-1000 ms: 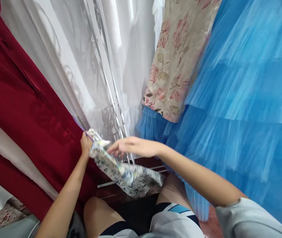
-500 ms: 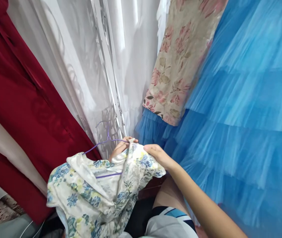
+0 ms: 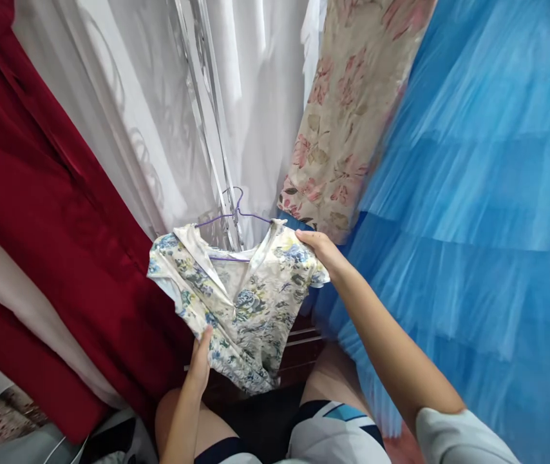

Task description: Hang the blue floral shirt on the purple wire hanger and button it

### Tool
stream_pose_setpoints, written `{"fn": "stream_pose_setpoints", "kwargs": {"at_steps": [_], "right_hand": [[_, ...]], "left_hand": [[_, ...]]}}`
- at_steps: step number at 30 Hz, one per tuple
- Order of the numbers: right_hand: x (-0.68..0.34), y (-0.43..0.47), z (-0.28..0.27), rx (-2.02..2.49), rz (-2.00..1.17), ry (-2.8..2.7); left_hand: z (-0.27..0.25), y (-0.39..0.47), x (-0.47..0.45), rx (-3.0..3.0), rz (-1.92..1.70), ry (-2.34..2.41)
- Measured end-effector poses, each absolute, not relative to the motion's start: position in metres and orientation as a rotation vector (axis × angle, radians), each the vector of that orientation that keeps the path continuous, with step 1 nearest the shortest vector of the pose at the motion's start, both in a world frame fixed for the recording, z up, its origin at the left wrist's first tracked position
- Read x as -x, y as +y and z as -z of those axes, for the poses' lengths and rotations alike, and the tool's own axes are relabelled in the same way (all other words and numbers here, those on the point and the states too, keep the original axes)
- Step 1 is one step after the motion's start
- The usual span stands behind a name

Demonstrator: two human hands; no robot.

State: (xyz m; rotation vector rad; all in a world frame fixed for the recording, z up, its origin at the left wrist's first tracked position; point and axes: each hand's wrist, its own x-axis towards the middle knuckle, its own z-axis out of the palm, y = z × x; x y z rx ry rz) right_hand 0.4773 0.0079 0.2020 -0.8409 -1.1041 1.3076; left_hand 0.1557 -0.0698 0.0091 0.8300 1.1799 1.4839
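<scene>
A white garment with blue and yellow flowers (image 3: 275, 303) hangs on a thin purple wire hanger (image 3: 258, 216), held up in front of me. Its neckline is a deep V, and the hanger's lower bar shows across the opening. My right hand (image 3: 321, 248) grips the garment at its right shoulder, thumb on top and fingers hidden behind the cloth. Lower down, my left hand (image 3: 201, 361) pinches the garment's left side, its thumb in front. The hanger's hook points up, close to the metal poles, and neither hand touches it.
Long red fabric (image 3: 76, 212) hangs at left beside white curtains (image 3: 265, 96). Thin metal poles (image 3: 212, 122) stand in the middle. A beige floral cloth (image 3: 337, 129) and a layered blue tulle dress (image 3: 487, 193) hang at right. My legs are below.
The garment and hanger have moved up and to the right and now face me more squarely. My left hand has left the hanger's shoulder area and now holds the garment's lower left side.
</scene>
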Motion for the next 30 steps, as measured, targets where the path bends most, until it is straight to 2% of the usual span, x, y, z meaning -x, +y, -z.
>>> {"fn": "stream_pose_setpoints", "kwargs": {"at_steps": [3,5,7,10,12,13,15,18,20,30], "right_hand": [[-0.49,0.004,-0.208,0.924,-1.319,-1.252],[-0.498,-0.002,-0.205,1.009,-1.207,-1.356],[-0.496,-0.014,-0.193,1.088,-0.847,-1.348],[-0.47,-0.044,-0.151,1.147,-0.153,-1.012],[-0.442,-0.068,-0.113,1.164,-0.01,-0.807],[-0.428,-0.079,-0.094,1.17,-0.102,-0.803],[-0.403,-0.094,-0.061,1.18,-0.528,-1.057],[-0.379,-0.093,-0.037,1.127,-0.987,-1.377],[-0.372,-0.083,-0.035,1.141,-1.037,-1.436],[-0.354,-0.055,-0.041,1.507,-0.865,-1.573]], "left_hand": [[0.009,-0.083,-0.165,-0.822,-1.499,1.224],[0.022,-0.092,-0.175,-0.853,-1.463,1.256],[0.035,-0.099,-0.187,-0.854,-1.402,1.29],[0.053,-0.109,-0.207,-0.821,-1.373,1.344],[0.058,-0.116,-0.22,-0.833,-1.382,1.361],[0.059,-0.12,-0.225,-0.855,-1.387,1.361],[0.056,-0.126,-0.232,-0.919,-1.379,1.354],[0.047,-0.132,-0.233,-1.0,-1.365,1.35],[0.042,-0.132,-0.23,-1.003,-1.361,1.378],[0.034,-0.135,-0.219,-1.004,-1.409,1.472]]}}
